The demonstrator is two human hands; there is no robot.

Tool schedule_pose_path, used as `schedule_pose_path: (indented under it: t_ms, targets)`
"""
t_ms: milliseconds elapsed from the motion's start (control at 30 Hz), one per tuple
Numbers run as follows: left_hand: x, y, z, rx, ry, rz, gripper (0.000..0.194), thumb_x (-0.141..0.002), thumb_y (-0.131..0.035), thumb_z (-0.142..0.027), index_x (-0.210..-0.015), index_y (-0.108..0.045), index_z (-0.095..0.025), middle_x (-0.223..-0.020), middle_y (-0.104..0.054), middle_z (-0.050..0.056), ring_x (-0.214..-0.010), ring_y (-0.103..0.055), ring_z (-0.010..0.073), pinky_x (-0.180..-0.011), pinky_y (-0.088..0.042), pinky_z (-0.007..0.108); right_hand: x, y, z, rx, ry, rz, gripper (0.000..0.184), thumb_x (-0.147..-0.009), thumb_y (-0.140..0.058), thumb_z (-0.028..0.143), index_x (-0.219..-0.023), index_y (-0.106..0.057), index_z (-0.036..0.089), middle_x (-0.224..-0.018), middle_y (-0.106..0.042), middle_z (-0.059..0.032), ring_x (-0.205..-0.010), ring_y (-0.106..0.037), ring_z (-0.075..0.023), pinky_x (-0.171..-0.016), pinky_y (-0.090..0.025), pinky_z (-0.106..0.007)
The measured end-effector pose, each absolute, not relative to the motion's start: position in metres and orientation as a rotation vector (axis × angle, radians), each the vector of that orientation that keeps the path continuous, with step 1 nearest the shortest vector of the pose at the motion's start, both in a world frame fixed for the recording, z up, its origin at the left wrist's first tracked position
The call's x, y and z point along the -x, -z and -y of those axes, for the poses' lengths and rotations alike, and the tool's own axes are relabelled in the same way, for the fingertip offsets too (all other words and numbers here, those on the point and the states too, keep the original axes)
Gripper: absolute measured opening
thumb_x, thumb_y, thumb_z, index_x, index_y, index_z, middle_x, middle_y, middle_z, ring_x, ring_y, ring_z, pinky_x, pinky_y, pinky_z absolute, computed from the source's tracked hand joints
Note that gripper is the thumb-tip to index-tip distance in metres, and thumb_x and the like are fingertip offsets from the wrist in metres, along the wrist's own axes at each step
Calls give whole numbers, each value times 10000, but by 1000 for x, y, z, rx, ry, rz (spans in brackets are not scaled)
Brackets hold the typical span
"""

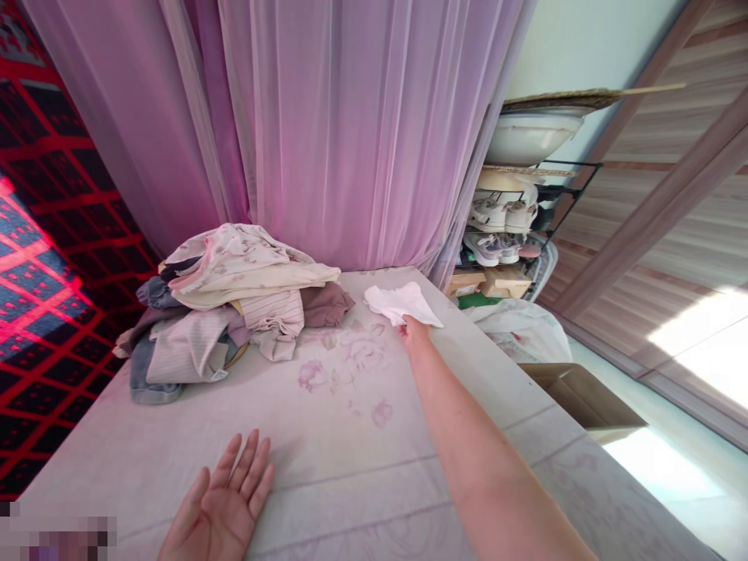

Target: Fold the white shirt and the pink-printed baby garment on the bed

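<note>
My left hand (222, 499) lies flat on the pale floral bedsheet (344, 460) near the bottom of the view, fingers apart and holding nothing. My right arm reaches across the bed, and my right hand (414, 333) grips the edge of a crumpled white cloth (400, 302), its fingers partly hidden beneath the fabric. Just left of that cloth sits a heap of folded and loose garments (222, 308) in cream, grey and mauve. A faded pink flower print marks the sheet between my hands.
Sheer pink curtains (327, 117) hang behind the bed. A red and black patterned surface (52, 273) lies to the left. On the right, past the bed edge, stand a shoe rack (502, 226), a white bag (520, 331), a cardboard box (578, 397) and wood-panelled doors (660, 210).
</note>
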State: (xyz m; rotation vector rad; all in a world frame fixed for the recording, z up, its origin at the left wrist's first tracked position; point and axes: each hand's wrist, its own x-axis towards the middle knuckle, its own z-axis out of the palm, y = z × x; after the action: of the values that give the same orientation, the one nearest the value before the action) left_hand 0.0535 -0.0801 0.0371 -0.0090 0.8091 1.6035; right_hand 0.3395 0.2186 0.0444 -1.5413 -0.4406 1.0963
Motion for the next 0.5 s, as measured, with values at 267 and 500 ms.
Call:
schedule_pose_path:
  t_ms: [267,500]
  targets:
    - [-50,-31,81,4,-1582,-812,498,-866,-508,-321,-1363,-502,-304,-1400,-533,95,-1270,-507,291,-984,-489,463,-318,-38,-190,1491,-1222,415,394,-727,-662,109,-1041,-451,220,-727,-637,33,-589,-643,-109,-553,-551,-213]
    - [-48,-34,79,-11,-1545,-830,542,-840,-504,-252,-1378,-482,-315,-1400,-535,89,-1283,-492,294,-982,-489,477,-359,-36,-178,1547,-1210,487,144,-815,-598,214,-924,-503,217,-766,-648,-18,-591,-651,-127,-480,-488,-190]
